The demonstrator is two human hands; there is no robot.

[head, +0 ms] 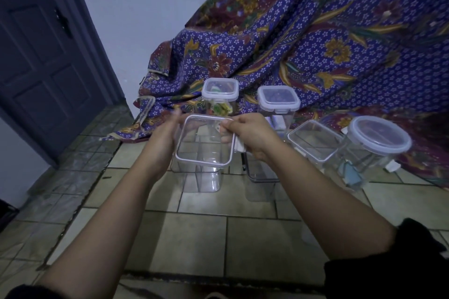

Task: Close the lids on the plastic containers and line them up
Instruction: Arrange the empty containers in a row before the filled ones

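A clear square lid [205, 142] with a pale rim hovers over a tall clear square container [198, 177] on the tiled floor. My right hand [247, 136] pinches the lid's right edge. At the lid's left edge is my left hand [167, 133], blurred, fingers against the rim. Behind stand two tall containers with lids on, one at the left [220, 91] and one at the right [278, 101]. To the right sit a square container with a clear lid [315, 139] and a round container with a white-rimmed lid [379, 138].
A patterned purple cloth [315, 43] drapes behind and under the back containers. Another clear lid [145, 109] lies on the cloth at the left. A dark door [41, 56] stands at the far left. An open clear container [263, 178] stands under my right wrist.
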